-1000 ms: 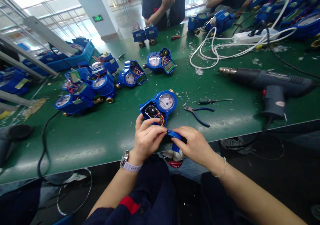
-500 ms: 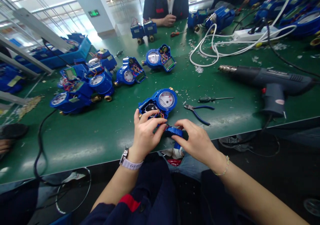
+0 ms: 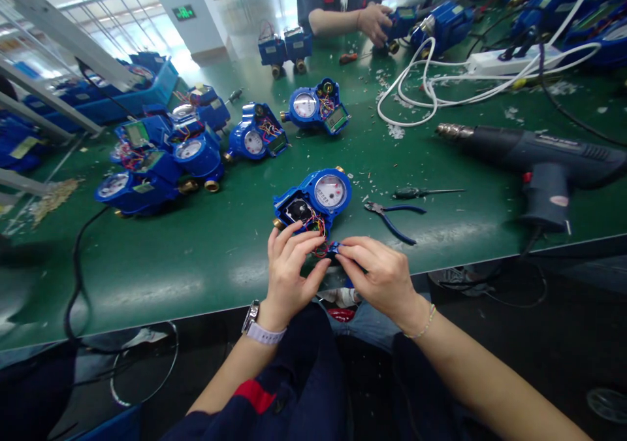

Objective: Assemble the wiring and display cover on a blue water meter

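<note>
A blue water meter [image 3: 331,191] with a round white dial lies in front of me, its housing uncovered and coloured wires [image 3: 321,232] coming out. My left hand [image 3: 292,268] is at its near side, fingertips by the wires and the thumb apart from the fingers. My right hand [image 3: 379,272] pinches a small blue part [image 3: 334,247] at the end of the wires, close to the table edge. Fingers hide most of that part, so its full shape cannot be made out.
Diagonal cutters [image 3: 392,222], a screwdriver [image 3: 416,193] and a heat gun [image 3: 533,153] lie to the right. Several blue meters [image 3: 252,142] stand left and behind. A white cable [image 3: 392,111] loops near a power strip [image 3: 514,61]. Across the table a co-worker's hands [image 3: 375,24] touch a meter.
My right hand has turned inward and its fingers have closed on the blue part, nearer my left hand. My left thumb has parted from its fingers. The co-worker's hands have reached a meter.
</note>
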`<act>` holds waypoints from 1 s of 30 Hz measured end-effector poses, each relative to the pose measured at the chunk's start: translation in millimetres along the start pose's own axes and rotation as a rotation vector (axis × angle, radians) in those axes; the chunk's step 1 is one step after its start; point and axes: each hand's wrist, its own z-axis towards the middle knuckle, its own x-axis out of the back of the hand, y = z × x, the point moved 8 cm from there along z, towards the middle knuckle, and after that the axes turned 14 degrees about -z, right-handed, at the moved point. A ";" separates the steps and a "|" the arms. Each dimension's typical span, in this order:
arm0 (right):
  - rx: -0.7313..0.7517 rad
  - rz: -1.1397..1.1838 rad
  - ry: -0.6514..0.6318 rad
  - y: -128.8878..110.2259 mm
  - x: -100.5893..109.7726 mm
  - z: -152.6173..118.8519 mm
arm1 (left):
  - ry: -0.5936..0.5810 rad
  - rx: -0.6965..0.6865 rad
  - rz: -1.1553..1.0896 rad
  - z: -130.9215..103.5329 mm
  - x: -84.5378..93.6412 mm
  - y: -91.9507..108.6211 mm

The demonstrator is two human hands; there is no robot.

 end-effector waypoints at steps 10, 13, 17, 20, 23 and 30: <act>-0.038 0.092 -0.004 3.7 -3.6 -1.4 | 0.046 0.078 -0.019 17.2 4.9 -9.5; -0.057 0.135 -0.021 4.0 -4.2 -0.9 | 0.058 0.110 -0.041 18.3 4.4 -11.2; -0.076 0.180 -0.040 3.3 -5.2 -0.1 | 0.071 0.126 -0.050 18.9 5.2 -10.3; -0.099 0.226 -0.048 4.2 -6.4 1.7 | 0.067 0.132 -0.074 19.1 4.9 -9.8; -0.128 0.290 -0.047 6.1 -7.1 5.2 | 0.065 0.136 -0.104 19.0 3.5 -9.7; -0.170 0.359 -0.121 7.4 -12.2 15.3 | 0.016 0.168 -0.146 18.9 -4.1 -9.1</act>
